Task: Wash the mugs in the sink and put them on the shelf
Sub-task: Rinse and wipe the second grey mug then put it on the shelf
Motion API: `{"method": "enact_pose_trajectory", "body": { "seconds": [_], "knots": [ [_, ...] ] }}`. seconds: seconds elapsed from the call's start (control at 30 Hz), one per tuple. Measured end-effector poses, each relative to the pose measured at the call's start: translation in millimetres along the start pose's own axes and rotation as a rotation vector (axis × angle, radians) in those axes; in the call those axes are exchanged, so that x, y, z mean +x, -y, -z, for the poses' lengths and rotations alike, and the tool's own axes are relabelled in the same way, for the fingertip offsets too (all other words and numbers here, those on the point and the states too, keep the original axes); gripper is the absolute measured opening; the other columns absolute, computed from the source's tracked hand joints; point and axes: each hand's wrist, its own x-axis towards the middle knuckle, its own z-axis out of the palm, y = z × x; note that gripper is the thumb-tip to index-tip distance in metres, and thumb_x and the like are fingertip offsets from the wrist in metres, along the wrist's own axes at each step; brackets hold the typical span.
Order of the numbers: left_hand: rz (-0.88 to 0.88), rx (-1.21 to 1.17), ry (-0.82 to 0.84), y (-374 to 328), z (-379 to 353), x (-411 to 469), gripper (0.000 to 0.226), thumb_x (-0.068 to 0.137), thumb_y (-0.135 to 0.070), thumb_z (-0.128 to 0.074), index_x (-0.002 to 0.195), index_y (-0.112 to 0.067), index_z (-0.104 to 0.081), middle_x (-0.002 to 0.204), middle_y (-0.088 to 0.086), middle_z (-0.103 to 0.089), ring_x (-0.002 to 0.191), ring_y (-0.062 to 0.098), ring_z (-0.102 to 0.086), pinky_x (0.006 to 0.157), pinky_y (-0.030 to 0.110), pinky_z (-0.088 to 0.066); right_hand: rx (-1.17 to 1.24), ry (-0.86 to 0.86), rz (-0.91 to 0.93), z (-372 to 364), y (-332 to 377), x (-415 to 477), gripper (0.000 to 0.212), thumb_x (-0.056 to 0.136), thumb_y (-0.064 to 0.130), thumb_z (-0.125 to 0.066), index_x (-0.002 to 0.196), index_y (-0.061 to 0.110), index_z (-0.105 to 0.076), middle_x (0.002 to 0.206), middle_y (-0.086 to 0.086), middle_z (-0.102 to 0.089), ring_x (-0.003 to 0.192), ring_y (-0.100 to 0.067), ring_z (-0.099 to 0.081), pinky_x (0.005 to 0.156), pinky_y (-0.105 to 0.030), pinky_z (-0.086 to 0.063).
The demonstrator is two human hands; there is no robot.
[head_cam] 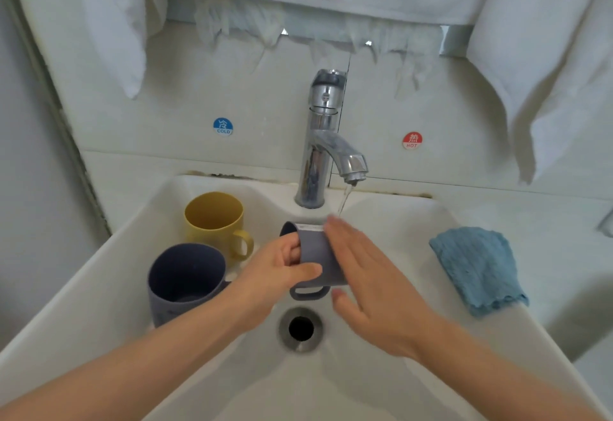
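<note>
The left hand (pixel 282 271) gripped a small grey mug (pixel 318 254) above the sink (pixel 99 274), with its fingers curled round the part near the mouth and the thumb laid across the body. The mug was tilted on its side, the handle pointing down toward the drain (pixel 301 329). The right hand (pixel 374 291) was spread flat, with its fingers straight and lying against the right side of the mug; it did not close on anything. A thin stream of water (pixel 345 200) ran from the tap (pixel 323 141) and reached the mug near the right fingertips. Two other mugs stood upright in the left part of the sink: a yellow mug (pixel 214 218) at the back and a large dark mug (pixel 185 281) just in front of it. A blue cloth (pixel 477 268) lay on the right edge of the sink.
</note>
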Motion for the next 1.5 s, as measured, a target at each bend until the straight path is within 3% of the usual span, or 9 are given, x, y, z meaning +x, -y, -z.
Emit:
{"method": "enact_pose_trajectory", "body": {
  "seconds": [0.1,0.27,0.4,0.5,0.67,0.9,1.13,1.37,1.5],
  "knots": [
    [0.001,-0.004,0.043,-2.5,-1.1,-2.2,0.035,0.085,0.005,-0.056,0.115,-0.013,-0.06,0.107,0.009,-0.07,0.102,0.021,-0.066,0.09,0.034,-0.053,0.053,0.092,0.051,-2.3,14.9,4.8,0.076,0.079,0.041,-0.023,0.146,0.026,0.008,0.154,0.015,0.011,0.139,0.006,0.015,0.113,-0.014,0.009],
    [-0.017,-0.01,-0.036,-1.7,-1.1,-0.8,0.039,0.084,0.011,-0.054,0.112,-0.016,-0.059,0.101,0.0,-0.073,0.095,0.014,-0.069,0.079,0.023,-0.055,-0.099,0.005,-0.164,8.2,-22.4,3.7,0.087,0.07,0.054,-0.002,0.149,0.019,0.002,0.158,0.005,0.0,0.143,-0.003,0.002,0.103,-0.005,0.017],
    [-0.007,0.033,0.014,-1.3,-4.5,-3.3,0.036,0.084,0.011,-0.054,0.105,-0.018,-0.062,0.097,0.002,-0.074,0.091,0.015,-0.069,0.077,0.023,-0.056,-0.002,0.025,-0.034,1.7,4.4,2.9,0.083,0.077,0.053,-0.013,0.149,0.015,-0.007,0.156,0.007,-0.002,0.141,-0.001,0.004,0.116,-0.02,0.004],
    [-0.016,0.019,0.027,-3.1,-4.2,-4.4,0.034,0.084,0.011,-0.054,0.105,-0.015,-0.063,0.097,0.005,-0.073,0.091,0.018,-0.07,0.077,0.025,-0.056,0.016,0.045,0.029,-0.7,8.5,9.5,0.078,0.079,0.049,-0.016,0.149,0.016,-0.01,0.157,0.006,-0.009,0.143,-0.004,-0.001,0.113,-0.016,0.007],
    [-0.03,0.022,0.015,-3.8,-6.5,-3.1,0.041,0.083,0.011,-0.055,0.114,-0.016,-0.058,0.103,0.001,-0.073,0.096,0.015,-0.068,0.078,0.021,-0.054,-0.008,-0.042,-0.205,14.9,-27.5,8.5,0.086,0.068,0.057,-0.009,0.141,0.017,-0.031,0.142,0.001,-0.039,0.124,-0.016,-0.037,0.095,-0.018,-0.024],
    [-0.012,0.073,0.05,-5.6,-5.4,-4.6,0.034,0.084,0.011,-0.054,0.106,-0.014,-0.063,0.096,0.002,-0.074,0.092,0.015,-0.069,0.077,0.024,-0.055,0.028,0.017,-0.004,-1.4,12.9,10.5,0.086,0.075,0.055,-0.018,0.15,0.015,-0.006,0.158,0.003,-0.005,0.143,-0.006,0.001,0.11,-0.015,0.009],
    [0.023,-0.098,0.024,-4.7,-2.4,-1.4,0.034,0.085,0.008,-0.053,0.11,-0.013,-0.06,0.104,0.006,-0.072,0.096,0.019,-0.068,0.081,0.025,-0.054,0.168,0.05,-0.142,15.0,-48.1,7.0,0.079,0.071,0.041,-0.076,0.137,0.031,-0.033,0.136,0.016,-0.04,0.119,-0.003,-0.042,0.099,-0.023,-0.038],
    [0.046,-0.167,0.126,-13.1,1.1,-0.8,0.035,0.082,-0.007,-0.059,0.117,-0.013,-0.056,0.109,0.002,-0.07,0.1,0.014,-0.067,0.077,0.021,-0.054,0.573,-0.019,-0.216,20.6,-54.2,7.8,0.076,0.065,0.014,-0.084,0.126,0.027,-0.042,0.123,0.013,-0.051,0.11,0.007,-0.049,0.084,-0.012,-0.047],
    [0.018,0.217,0.195,-16.7,0.4,-1.2,0.063,0.076,0.0,-0.068,0.129,-0.024,-0.043,0.122,-0.004,-0.064,0.11,0.01,-0.062,0.092,0.029,-0.051,0.693,-0.076,-0.259,24.8,-57.6,7.4,0.069,0.069,0.01,-0.081,0.123,0.031,-0.043,0.125,0.012,-0.05,0.11,-0.003,-0.055,0.079,-0.017,-0.051]
  ]
}}
